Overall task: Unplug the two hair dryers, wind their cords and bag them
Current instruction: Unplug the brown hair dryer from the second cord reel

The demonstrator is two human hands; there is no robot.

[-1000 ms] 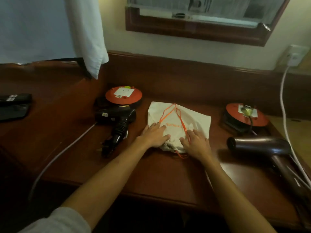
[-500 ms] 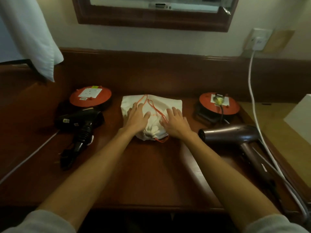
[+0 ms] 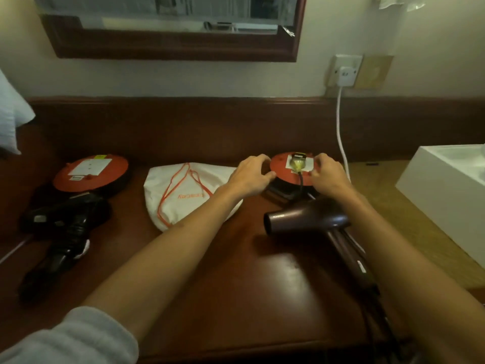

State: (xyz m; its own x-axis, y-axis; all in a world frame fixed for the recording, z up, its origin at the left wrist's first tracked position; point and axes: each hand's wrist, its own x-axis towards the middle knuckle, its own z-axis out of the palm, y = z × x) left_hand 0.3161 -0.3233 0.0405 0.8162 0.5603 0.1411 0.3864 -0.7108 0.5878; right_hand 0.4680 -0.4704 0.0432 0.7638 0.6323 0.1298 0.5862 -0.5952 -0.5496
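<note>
Both hands have left the bag (image 3: 183, 195); left hand (image 3: 249, 177) grips the reel (image 3: 282, 169), right hand (image 3: 326, 174) reaches its plug (image 3: 298, 164), fingers curled, unplugging imminent.

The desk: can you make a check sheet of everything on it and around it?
Surface: dark wooden desk, glossy.
Job's things: brown hair dryer plugged into right orange reel; black hair dryer by left orange reel; white drawstring bag lying flat.
Clutter: white box at right.
Hands: left hand and right hand at either side of the right reel, fingers curled at its rim.
Cables: white cable from wall socket.
Surroundings: mirror, white cloth.
</note>
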